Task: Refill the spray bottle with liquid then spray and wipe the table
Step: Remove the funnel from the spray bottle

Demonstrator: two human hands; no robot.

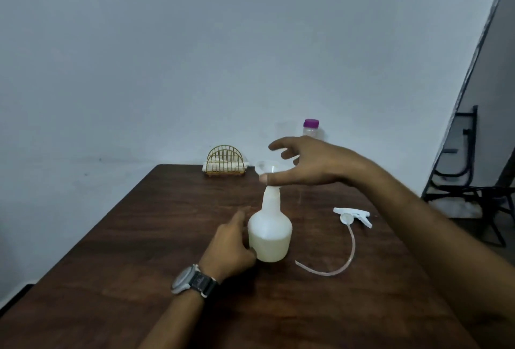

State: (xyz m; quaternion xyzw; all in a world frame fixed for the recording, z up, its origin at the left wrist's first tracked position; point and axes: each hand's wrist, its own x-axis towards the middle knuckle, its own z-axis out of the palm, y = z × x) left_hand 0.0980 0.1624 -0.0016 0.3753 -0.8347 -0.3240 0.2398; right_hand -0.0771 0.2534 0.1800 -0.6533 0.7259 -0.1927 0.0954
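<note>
Left hand grips the partly filled spray bottle while the right hand spreads loose fingers by the funnel, so refitting the trigger head, spraying and wiping seem not yet done.

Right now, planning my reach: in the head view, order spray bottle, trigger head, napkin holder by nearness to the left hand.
1. spray bottle, gripped by left hand.
2. trigger head, to the right.
3. napkin holder, far table edge.
</note>
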